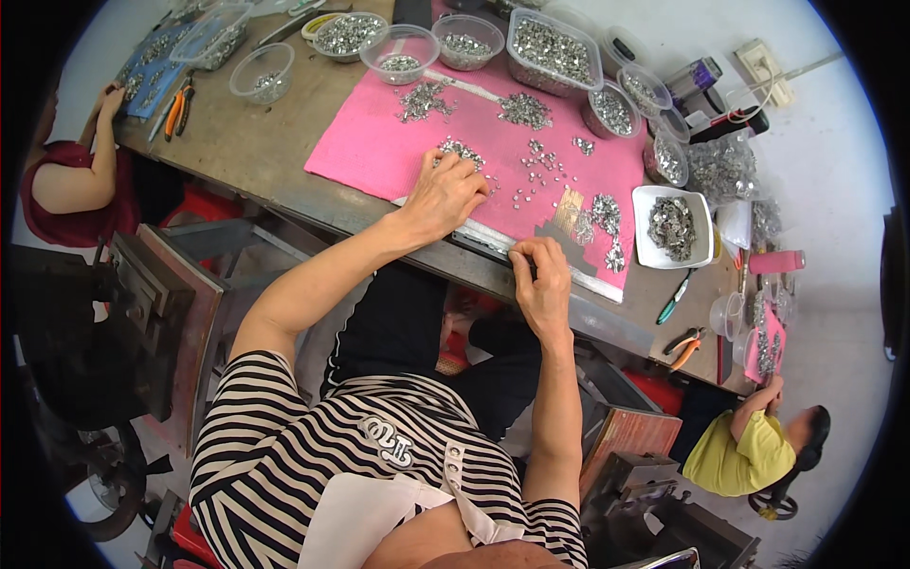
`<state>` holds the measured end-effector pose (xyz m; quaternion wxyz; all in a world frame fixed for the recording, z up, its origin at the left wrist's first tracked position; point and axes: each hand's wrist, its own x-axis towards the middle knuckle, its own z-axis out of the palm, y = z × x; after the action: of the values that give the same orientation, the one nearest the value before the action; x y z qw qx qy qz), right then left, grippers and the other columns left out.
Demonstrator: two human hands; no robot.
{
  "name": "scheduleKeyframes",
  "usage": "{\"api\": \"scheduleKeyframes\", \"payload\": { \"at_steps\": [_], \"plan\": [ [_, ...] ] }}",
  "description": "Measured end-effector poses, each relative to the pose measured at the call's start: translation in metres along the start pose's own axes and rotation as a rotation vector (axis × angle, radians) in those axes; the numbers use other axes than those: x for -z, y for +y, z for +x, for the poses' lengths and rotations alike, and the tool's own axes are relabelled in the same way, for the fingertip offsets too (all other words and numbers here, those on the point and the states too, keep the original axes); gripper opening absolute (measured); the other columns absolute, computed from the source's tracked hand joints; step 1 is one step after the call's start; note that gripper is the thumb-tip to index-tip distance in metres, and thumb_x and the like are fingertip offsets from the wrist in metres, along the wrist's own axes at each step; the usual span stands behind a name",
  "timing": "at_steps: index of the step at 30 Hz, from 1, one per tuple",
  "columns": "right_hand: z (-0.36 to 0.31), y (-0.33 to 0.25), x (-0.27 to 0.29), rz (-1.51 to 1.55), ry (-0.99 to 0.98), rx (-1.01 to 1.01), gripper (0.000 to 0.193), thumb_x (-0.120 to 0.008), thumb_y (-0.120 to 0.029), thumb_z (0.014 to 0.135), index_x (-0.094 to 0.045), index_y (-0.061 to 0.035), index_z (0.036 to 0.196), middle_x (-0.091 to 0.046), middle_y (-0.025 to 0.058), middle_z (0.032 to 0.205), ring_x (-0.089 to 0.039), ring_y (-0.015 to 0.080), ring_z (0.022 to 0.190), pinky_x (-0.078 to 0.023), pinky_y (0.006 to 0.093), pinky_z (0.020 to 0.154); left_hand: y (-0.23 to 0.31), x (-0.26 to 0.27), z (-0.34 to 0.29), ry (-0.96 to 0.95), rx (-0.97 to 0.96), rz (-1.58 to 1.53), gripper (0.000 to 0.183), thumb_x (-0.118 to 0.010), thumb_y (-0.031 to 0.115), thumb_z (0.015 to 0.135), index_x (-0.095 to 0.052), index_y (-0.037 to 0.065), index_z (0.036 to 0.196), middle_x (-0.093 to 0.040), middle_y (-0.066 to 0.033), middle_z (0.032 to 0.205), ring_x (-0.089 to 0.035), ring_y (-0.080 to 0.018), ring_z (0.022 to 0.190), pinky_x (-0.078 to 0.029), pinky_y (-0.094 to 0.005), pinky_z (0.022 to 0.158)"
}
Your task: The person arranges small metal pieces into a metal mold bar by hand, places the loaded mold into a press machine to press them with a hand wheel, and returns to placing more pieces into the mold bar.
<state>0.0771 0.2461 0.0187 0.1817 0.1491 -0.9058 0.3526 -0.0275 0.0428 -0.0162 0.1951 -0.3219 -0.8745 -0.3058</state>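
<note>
My left hand [444,194] bends over a small pile of silvery metal pieces [461,148] on a pink mat [355,142]. Its fingers are curled together at the pile, and whatever they pinch is hidden. Further right, my right hand [542,284] is closed at the near edge of the mat, thumb against fingers. What sits in that grip is too small or covered to make out. Between the two hands, a pale metal strip [483,237] runs along the table edge. Loose pieces [542,171] lie scattered beyond, and flat golden strips [567,211] rest above my right hand.
Clear tubs of metal pieces, among them a large rectangular one [599,71], line the far side. A white dish [709,237] holds more at the right. Green-handled pliers [674,299] and orange-handled pliers [684,356] lie nearby. People sit at left [81,185] and right [739,455].
</note>
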Motion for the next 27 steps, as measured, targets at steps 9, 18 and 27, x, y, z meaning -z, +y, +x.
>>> {"api": "scheduleKeyframes", "payload": {
  "at_steps": [9,18,27],
  "plan": [
    [0.02,-0.007,0.007,-0.066,-0.014,-0.019,0.007,-0.07,-0.009,0.088,-0.07,-0.0042,0.094,-0.062,0.0084,0.081,-0.061,0.0267,0.08,-0.042,0.0395,0.077,0.002,0.008,-0.001,-0.006,-0.021,0.001,0.006,-0.071,0.016,0.086,-0.07,0.01,0.089,-0.061,-0.0043,0.091,-0.055,-0.0239,0.098,-0.034,-0.0497,0.099],
    [0.076,0.026,-0.048,-0.281,-0.039,0.122,0.014,-0.072,-0.013,0.083,-0.071,-0.0048,0.095,-0.064,0.012,0.087,-0.061,0.0312,0.088,-0.043,0.0442,0.078,0.013,0.021,-0.002,0.034,0.089,-0.278,0.007,-0.063,0.007,0.09,-0.06,0.004,0.096,-0.062,-0.0082,0.089,-0.057,-0.0289,0.088,-0.041,-0.0399,0.084],
    [0.05,0.035,-0.005,-0.306,-0.04,0.039,0.01,-0.071,-0.012,0.084,-0.065,-0.0038,0.085,-0.063,0.0109,0.084,-0.062,0.0314,0.086,-0.043,0.0433,0.079,0.055,0.004,-0.015,-0.042,-0.031,-0.481,0.009,-0.065,0.004,0.088,-0.06,0.002,0.095,-0.059,-0.0103,0.091,-0.055,-0.0309,0.087,-0.044,-0.0414,0.081]
  ]
}}
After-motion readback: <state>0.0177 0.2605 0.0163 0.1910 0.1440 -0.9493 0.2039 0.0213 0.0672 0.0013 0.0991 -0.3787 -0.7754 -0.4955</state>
